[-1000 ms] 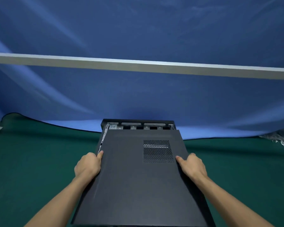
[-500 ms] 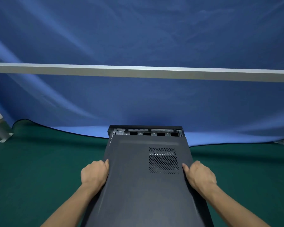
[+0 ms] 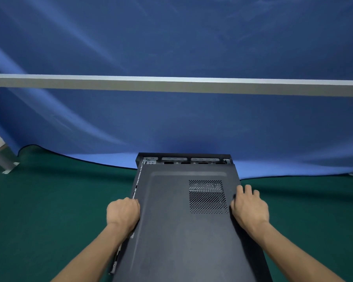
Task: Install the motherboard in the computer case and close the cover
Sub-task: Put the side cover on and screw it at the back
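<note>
A black computer case point(image 3: 183, 157) lies flat on the green table, its far end showing grey metal slots. The dark grey cover panel point(image 3: 171, 231) with a perforated vent rests on top of it, stopping a little short of the far end and sitting slightly skewed, so a strip of the case's left rim shows. My left hand point(image 3: 123, 213) grips the cover's left edge with curled fingers. My right hand point(image 3: 249, 208) holds the right edge, fingers bent over it. The motherboard is hidden under the cover.
A green cloth point(image 3: 49, 210) covers the table on both sides of the case. A blue curtain point(image 3: 171, 123) hangs behind, crossed by a grey horizontal bar point(image 3: 171, 83). A grey metal leg point(image 3: 0, 157) stands at the far left.
The cover has slid farther over the case toward its far end, narrowing the uncovered strip. Both hands moved along with it on its side edges.
</note>
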